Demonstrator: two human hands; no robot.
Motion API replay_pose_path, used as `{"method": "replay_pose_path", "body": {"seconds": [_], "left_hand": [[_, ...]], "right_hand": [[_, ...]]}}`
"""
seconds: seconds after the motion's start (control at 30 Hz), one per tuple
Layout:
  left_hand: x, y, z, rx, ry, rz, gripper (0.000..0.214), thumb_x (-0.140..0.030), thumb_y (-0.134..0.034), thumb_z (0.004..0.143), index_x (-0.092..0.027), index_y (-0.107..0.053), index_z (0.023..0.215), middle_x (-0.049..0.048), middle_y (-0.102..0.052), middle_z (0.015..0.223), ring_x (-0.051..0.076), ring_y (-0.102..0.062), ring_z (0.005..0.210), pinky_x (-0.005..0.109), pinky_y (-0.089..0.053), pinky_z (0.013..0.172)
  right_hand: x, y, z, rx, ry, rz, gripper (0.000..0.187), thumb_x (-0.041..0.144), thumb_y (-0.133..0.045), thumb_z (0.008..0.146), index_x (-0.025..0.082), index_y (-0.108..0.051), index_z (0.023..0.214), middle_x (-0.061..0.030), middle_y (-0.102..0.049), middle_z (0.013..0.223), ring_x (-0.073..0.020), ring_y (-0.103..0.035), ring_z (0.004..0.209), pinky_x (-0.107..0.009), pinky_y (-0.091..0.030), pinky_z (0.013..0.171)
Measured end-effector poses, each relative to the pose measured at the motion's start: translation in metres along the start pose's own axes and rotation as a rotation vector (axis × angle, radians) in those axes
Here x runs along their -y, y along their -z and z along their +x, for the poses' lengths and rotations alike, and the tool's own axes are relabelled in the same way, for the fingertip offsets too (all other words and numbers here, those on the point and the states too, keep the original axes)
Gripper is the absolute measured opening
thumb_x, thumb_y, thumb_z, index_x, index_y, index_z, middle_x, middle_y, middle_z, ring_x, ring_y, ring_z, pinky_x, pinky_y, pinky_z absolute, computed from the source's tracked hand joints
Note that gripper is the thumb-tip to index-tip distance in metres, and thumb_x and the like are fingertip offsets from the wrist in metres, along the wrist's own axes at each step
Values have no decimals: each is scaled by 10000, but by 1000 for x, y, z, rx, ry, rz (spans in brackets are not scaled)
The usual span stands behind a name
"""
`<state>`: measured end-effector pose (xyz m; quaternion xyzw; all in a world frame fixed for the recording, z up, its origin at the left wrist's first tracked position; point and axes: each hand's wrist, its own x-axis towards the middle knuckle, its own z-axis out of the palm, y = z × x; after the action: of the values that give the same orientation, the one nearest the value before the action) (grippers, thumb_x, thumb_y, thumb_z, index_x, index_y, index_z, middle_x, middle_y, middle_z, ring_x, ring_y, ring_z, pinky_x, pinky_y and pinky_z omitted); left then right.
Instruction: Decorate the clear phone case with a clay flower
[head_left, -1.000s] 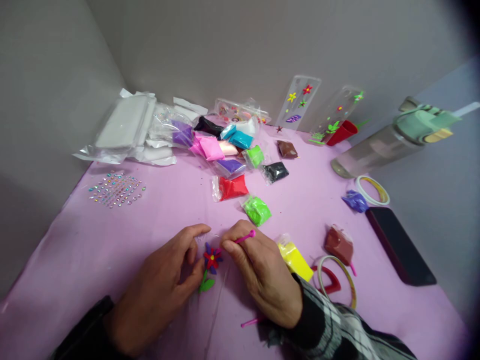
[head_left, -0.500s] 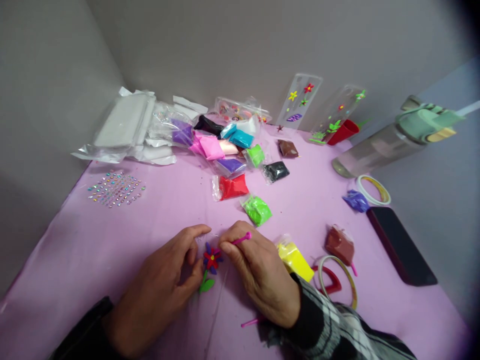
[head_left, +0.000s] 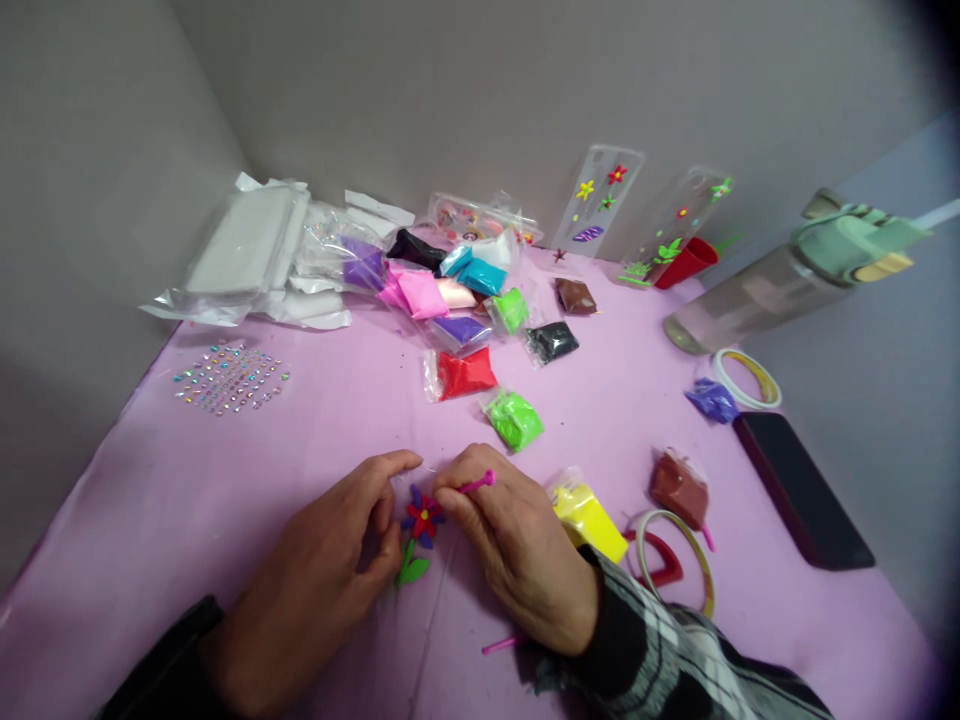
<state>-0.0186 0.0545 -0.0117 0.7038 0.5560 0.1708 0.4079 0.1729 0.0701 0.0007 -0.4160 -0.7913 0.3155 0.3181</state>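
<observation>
A small clay flower [head_left: 424, 516] with red and purple petals, a yellow centre and a green stem with leaves [head_left: 412, 571] lies between my hands. Faint clear edges near it suggest a transparent piece underneath, though its outline is hard to make out. My right hand [head_left: 517, 545] pinches a pink ball-ended clay modelling tool [head_left: 478, 483], its working tip by the flower's right petals and mostly hidden behind my fingers. At the flower's left rests my left hand [head_left: 330, 560], index finger stretched past the top, thumb beside the stem, a gap between them.
Clay packets in red [head_left: 466, 372], green [head_left: 514, 420], yellow [head_left: 590, 518] and brown [head_left: 679, 487] lie around. A tape roll [head_left: 709, 570], a phone [head_left: 802, 490] and a bottle [head_left: 772, 285] are on the right. Rhinestones [head_left: 232, 378] lie left; decorated clear panels [head_left: 598, 205] lean behind.
The pink tool has shifted slightly left and down with my right fingers, close to the flower's petals. My left hand stays almost still.
</observation>
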Motion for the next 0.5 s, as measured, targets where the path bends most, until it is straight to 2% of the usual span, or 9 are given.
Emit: {"method": "replay_pose_path", "body": {"seconds": [0.3,0.4,0.5], "left_hand": [[2,-1,-1,-18,-7,48,368,-279,-440,931,-304,-418,1297,29,-650,1061,206,-665,856,323,-545,724],[3,-2,0,-11,-12,39,351,-273,-424,940,-302,-423,1290,37,-652,1132,219,-668,942,348,-550,785],[4,-3,1,0,-20,21,317,-290,-395,967,-308,-421,1282,36,-639,1200,220,-650,1036,368,-536,865]], "right_hand": [[-2,-3,0,118,47,-103,214,151,-381,1021,128,-565,913,-77,-572,849,-178,-504,806,-299,-447,727],[-4,-4,-2,178,37,-161,220,134,-371,1019,131,-559,906,-85,-581,879,-186,-504,833,-308,-451,747],[-6,-5,-4,180,27,-181,206,132,-379,1018,136,-555,912,-81,-581,892,-186,-500,844,-309,-452,757]]}}
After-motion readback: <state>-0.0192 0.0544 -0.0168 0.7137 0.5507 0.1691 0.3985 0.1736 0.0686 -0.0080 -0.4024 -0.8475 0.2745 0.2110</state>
